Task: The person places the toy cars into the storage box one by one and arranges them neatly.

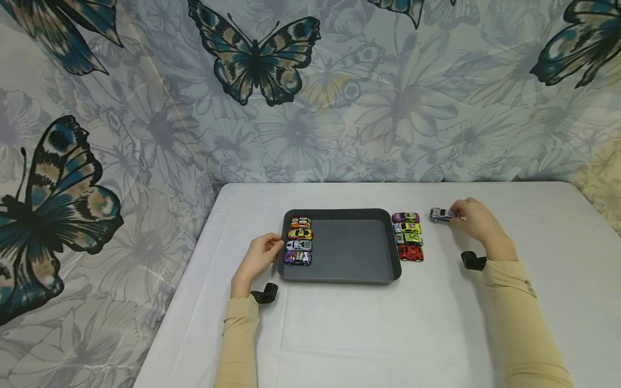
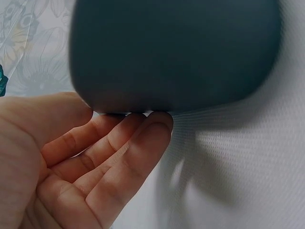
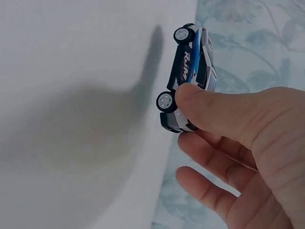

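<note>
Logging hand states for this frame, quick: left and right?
Left hand: fingertips at the left edge of the gray tray; whether it grips it cannot be told.
Right hand: closed, holding a silver toy car.

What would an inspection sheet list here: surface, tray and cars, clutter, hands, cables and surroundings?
Surface: table covered in white.
Tray: gray; four toy cars in a column along its inner left side.
Cars outside: another four cars lined up along the tray's right side.
Clutter: nothing seen.
Left hand: thumb and fingers at the tray's left rim.
Right hand: pinches a silver car, right of both groups.
Cables: nothing seen.
Surroundings: pale floral fabric with large printed butterflies.
</note>
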`<action>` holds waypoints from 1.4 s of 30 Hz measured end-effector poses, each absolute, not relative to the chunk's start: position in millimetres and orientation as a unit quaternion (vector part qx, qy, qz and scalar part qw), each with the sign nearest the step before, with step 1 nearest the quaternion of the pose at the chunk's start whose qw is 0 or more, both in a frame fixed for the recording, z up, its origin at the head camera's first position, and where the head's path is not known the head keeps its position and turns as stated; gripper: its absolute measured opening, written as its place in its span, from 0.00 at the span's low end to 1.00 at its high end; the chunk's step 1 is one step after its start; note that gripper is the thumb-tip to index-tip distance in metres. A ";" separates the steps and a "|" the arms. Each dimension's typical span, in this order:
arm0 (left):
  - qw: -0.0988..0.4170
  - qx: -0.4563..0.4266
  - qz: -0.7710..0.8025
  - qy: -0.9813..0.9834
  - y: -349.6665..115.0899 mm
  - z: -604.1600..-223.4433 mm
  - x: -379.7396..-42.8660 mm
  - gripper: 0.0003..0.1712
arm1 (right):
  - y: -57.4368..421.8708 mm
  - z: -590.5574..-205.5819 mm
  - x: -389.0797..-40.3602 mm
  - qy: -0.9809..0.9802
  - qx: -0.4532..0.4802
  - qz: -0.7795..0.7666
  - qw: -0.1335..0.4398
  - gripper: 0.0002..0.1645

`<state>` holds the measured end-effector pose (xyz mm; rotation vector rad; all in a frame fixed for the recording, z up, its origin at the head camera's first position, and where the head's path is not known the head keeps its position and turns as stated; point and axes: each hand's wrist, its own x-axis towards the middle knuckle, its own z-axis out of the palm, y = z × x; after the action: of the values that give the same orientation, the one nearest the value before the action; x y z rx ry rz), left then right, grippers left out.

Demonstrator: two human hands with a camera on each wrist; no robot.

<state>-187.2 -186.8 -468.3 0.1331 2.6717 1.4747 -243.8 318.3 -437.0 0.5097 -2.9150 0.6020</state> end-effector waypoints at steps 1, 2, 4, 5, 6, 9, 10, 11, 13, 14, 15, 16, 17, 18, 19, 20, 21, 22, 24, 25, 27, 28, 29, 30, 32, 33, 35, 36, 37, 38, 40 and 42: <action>0.043 0.044 0.482 0.874 -186.9 -468.4 -187.2 0.14 | 317.2 -434.5 -242.7 -0.962 0.172 0.198 0.071 0.11; 0.043 0.044 0.482 0.874 -187.0 -468.5 -187.3 0.14 | 315.7 -431.7 -241.6 -0.961 0.176 0.199 0.081 0.11; 0.043 0.043 0.481 0.874 -187.3 -468.6 -187.3 0.14 | 311.5 -425.1 -239.5 -0.957 0.184 0.199 0.102 0.11; 0.043 0.043 0.482 0.874 -187.3 -468.7 -187.4 0.13 | 308.7 -421.1 -238.5 -0.955 0.187 0.200 0.110 0.11; 0.043 0.044 0.481 0.875 -187.4 -468.8 -187.5 0.13 | 305.4 -416.8 -237.3 -0.954 0.190 0.200 0.117 0.11; 0.043 0.044 0.481 0.875 -187.5 -468.6 -187.4 0.13 | 292.0 -401.8 -233.1 -0.952 0.197 0.194 0.128 0.11; 0.043 0.044 0.481 0.875 -187.6 -468.6 -187.4 0.14 | 286.5 -396.5 -231.4 -0.952 0.200 0.192 0.131 0.12; 0.045 0.043 0.481 0.874 -187.7 -468.5 -187.5 0.14 | 280.8 -391.4 -229.5 -0.952 0.202 0.188 0.133 0.12; 0.046 0.043 0.482 0.874 -188.0 -468.6 -187.4 0.14 | 268.4 -382.1 -225.4 -0.951 0.210 0.178 0.139 0.12; 0.046 0.043 0.483 0.874 -188.1 -468.6 -187.4 0.14 | 262.2 -378.2 -223.3 -0.949 0.219 0.173 0.145 0.12; 0.046 0.043 0.483 0.874 -188.1 -468.6 -187.3 0.14 | 256.1 -375.1 -221.3 -0.947 0.227 0.169 0.150 0.12; 0.046 0.044 0.483 0.873 -188.2 -468.9 -187.2 0.14 | 250.3 -372.6 -219.7 -0.946 0.234 0.165 0.153 0.11; 0.046 0.044 0.483 0.873 -188.3 -469.2 -187.3 0.14 | 244.4 -370.5 -217.6 -0.945 0.240 0.160 0.155 0.11; 0.046 0.044 0.482 0.874 -188.2 -469.5 -187.4 0.14 | 238.8 -368.6 -215.6 -0.943 0.248 0.158 0.154 0.11; 0.045 0.044 0.482 0.874 -188.2 -469.8 -187.6 0.14 | 233.3 -367.5 -214.1 -0.942 0.255 0.156 0.153 0.11; 0.045 0.046 0.481 0.874 -188.2 -469.9 -187.6 0.14 | 228.2 -367.0 -212.8 -0.940 0.262 0.155 0.152 0.11; 0.045 0.045 0.481 0.874 -188.1 -469.9 -187.8 0.14 | 223.2 -366.9 -211.9 -0.940 0.267 0.154 0.148 0.11; 0.044 0.045 0.481 0.874 -188.1 -469.8 -187.9 0.13 | 218.3 -367.1 -211.3 -0.938 0.273 0.154 0.146 0.11; 0.044 0.047 0.482 0.874 -188.0 -469.4 -188.1 0.14 | 208.7 -368.5 -210.3 -0.936 0.285 0.154 0.138 0.12; 0.043 0.048 0.483 0.873 -188.0 -469.0 -188.1 0.14 | 203.9 -369.8 -210.2 -0.935 0.291 0.152 0.136 0.12; 0.043 0.050 0.485 0.872 -188.1 -468.5 -188.0 0.14 | 194.5 -372.3 -209.2 -0.933 0.302 0.150 0.127 0.12; 0.042 0.051 0.486 0.871 -188.2 -468.2 -187.9 0.13 | 189.7 -373.7 -208.4 -0.932 0.306 0.147 0.123 0.13; 0.041 0.053 0.487 0.871 -188.3 -468.1 -187.8 0.13 | 184.6 -375.0 -207.6 -0.932 0.311 0.144 0.117 0.14; 0.041 0.053 0.487 0.871 -188.3 -468.0 -187.9 0.13 | 179.6 -376.5 -206.8 -0.931 0.316 0.142 0.114 0.14; 0.041 0.052 0.487 0.871 -188.5 -467.8 -187.7 0.13 | 168.9 -379.6 -204.9 -0.929 0.325 0.141 0.105 0.15; 0.040 0.053 0.485 0.872 -188.7 -468.1 -187.6 0.13 | 163.5 -381.3 -203.9 -0.928 0.330 0.140 0.102 0.15; 0.039 0.053 0.483 0.873 -188.8 -468.2 -187.6 0.13 | 152.2 -384.8 -201.9 -0.924 0.342 0.143 0.098 0.15; 0.039 0.052 0.482 0.874 -188.8 -468.2 -187.5 0.14 | 146.4 -386.9 -201.1 -0.920 0.350 0.143 0.100 0.15; 0.039 0.052 0.481 0.874 -188.8 -468.2 -187.5 0.14 | 140.6 -388.8 -200.0 -0.917 0.358 0.142 0.101 0.14; 0.040 0.051 0.480 0.875 -188.8 -468.0 -187.4 0.13 | 134.8 -391.1 -199.0 -0.914 0.367 0.139 0.104 0.14; 0.040 0.052 0.481 0.874 -188.7 -468.0 -187.5 0.13 | 122.8 -395.2 -196.5 -0.908 0.385 0.130 0.106 0.13; 0.040 0.051 0.482 0.874 -188.6 -468.0 -187.6 0.13 | 111.1 -399.1 -194.0 -0.902 0.401 0.116 0.106 0.13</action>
<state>-187.6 -188.6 -468.0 0.1572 2.6780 1.4759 -194.0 111.1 -399.1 1.1811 -2.6577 0.3412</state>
